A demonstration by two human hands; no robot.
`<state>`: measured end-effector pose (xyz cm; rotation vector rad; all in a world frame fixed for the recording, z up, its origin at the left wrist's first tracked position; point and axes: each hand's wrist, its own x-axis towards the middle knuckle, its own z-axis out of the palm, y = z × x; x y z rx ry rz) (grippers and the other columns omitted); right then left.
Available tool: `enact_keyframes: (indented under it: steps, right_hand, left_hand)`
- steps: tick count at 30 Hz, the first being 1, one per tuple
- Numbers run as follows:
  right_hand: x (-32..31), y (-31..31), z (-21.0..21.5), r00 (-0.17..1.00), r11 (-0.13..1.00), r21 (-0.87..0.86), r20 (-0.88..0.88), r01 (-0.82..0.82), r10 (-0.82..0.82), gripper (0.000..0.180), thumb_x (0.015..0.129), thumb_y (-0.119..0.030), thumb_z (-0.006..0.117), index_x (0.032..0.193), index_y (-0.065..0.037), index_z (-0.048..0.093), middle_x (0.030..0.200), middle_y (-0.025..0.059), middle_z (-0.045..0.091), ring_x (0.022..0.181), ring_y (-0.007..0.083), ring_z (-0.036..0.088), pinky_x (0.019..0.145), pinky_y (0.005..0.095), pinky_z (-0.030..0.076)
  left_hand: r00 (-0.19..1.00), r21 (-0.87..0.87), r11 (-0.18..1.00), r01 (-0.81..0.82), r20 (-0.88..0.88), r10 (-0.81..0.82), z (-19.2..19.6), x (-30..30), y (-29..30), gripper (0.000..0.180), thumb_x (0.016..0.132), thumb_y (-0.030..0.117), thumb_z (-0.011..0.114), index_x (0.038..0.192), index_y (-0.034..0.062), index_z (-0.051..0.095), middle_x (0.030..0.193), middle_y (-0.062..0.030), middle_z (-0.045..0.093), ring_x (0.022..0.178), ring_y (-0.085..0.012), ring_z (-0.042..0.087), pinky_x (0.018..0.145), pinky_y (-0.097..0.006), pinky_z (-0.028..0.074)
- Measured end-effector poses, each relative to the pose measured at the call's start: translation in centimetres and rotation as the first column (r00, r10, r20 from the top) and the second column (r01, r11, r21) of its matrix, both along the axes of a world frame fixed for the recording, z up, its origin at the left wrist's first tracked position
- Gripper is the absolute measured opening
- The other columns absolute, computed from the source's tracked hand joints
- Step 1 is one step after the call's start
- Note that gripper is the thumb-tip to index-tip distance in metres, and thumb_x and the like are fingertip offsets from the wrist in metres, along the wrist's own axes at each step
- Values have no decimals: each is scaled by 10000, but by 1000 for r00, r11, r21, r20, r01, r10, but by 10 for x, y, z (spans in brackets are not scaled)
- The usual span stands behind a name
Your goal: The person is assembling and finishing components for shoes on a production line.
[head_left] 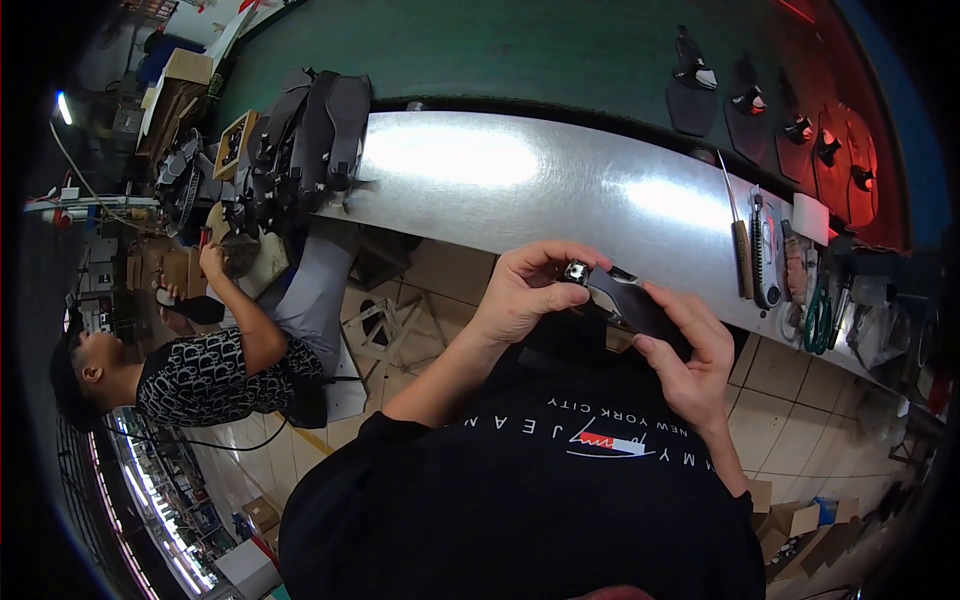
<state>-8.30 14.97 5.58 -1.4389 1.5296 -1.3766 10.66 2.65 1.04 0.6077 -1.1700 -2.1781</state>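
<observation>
In front of my chest I hold a black sandal (648, 308) with both hands, above the near edge of the metal bench. My left hand (533, 297) pinches its strap end, where a shiny metallic ornament (576, 271) shows between thumb and fingers. My right hand (693, 352) is closed round the other end of the sole, thumb on the near side and fingers over the far side. The sandal is tilted, and part of its strap is hidden by my fingers.
A steel bench (450, 190) runs before me, a green conveyor belt (520, 60) behind it. Several sandals (692, 95) lie on the belt at right. Black soles (335, 125) are piled left. A cutter knife (762, 250) and scissors (820, 318) lie right. A co-worker (220, 370) works at left.
</observation>
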Motion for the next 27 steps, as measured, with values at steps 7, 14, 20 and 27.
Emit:
enact_keyframes:
  steps: [7,14,20,27]
  right_hand:
    - [1,2,-2,1000,1000,-11,23,12,-11,470,681,46,713,1143,-1,642,931,138,661,801,204,626,740,272,477]
    - [1,3,-5,999,1000,-8,34,6,-6,469,676,48,714,1137,0,643,926,135,663,795,204,629,729,278,481]
    - [1,3,-8,999,1000,4,46,-3,3,467,679,38,716,1139,-1,642,924,138,665,791,204,630,722,276,480]
    - [2,2,-7,999,1000,6,43,-14,14,464,690,26,711,1147,-2,638,880,124,644,751,195,610,696,274,471]
  left_hand:
    - [996,-13,1000,1,-93,-2,-3,-5,0,290,786,-44,662,1066,26,629,1133,-138,625,933,-155,631,736,-250,564]
    - [994,9,1000,26,-102,-25,-2,-8,2,284,779,-54,660,1051,23,636,1126,-143,623,958,-168,627,743,-258,568]
    - [991,-22,999,26,-128,-28,-4,-8,2,286,774,-64,659,1047,18,641,1117,-142,625,971,-180,626,764,-269,572]
    - [995,-48,998,40,-85,-44,-4,-4,-1,295,752,-64,681,1037,10,666,1108,-148,630,998,-192,622,799,-281,564]
